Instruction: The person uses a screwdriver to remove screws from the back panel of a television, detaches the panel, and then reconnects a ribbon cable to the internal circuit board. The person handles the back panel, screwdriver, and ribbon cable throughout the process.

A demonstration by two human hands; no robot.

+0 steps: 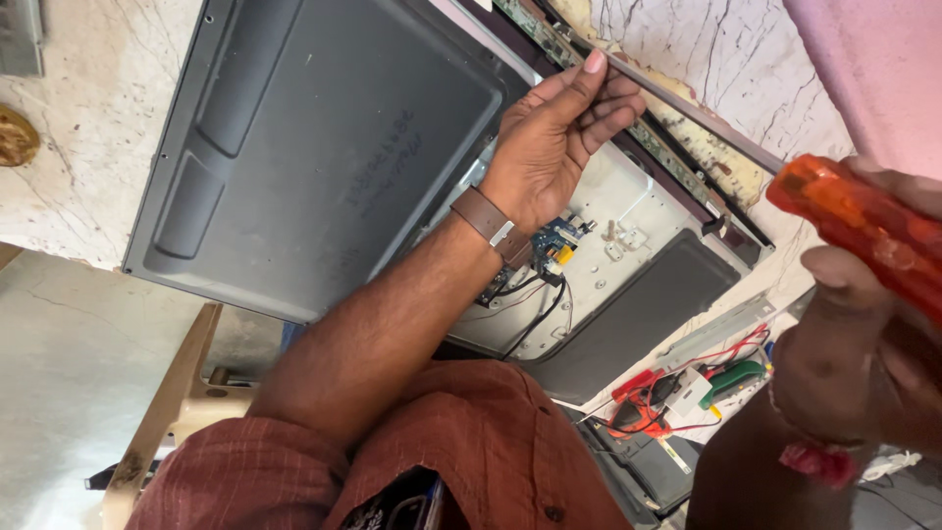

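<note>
1. Here, the left hand [545,147] reaches toward twelve o'clock, fingers curled and pinching the thin metal edge strip [687,103] of an opened flat-panel television [314,147].
2. The right hand [863,334], at three o'clock, is closed around the orange screwdriver handle [863,231], held well apart from the panel; the blade is out of view.
3. Just below the left wrist, at its five o'clock, sits a small blue circuit board [557,243] with black wires [535,319] on the white inner plate.
4. Risk, as I judge it: pulling the strip hard could bend it or strain the screen edge, and a slipping wrist could snag the wires.
5. At four o'clock lie red and green tools [687,388].
6. The television rests on a white veined marble tabletop [78,186]; a pale floor and a wooden stool [167,402] show at eight o'clock.
</note>
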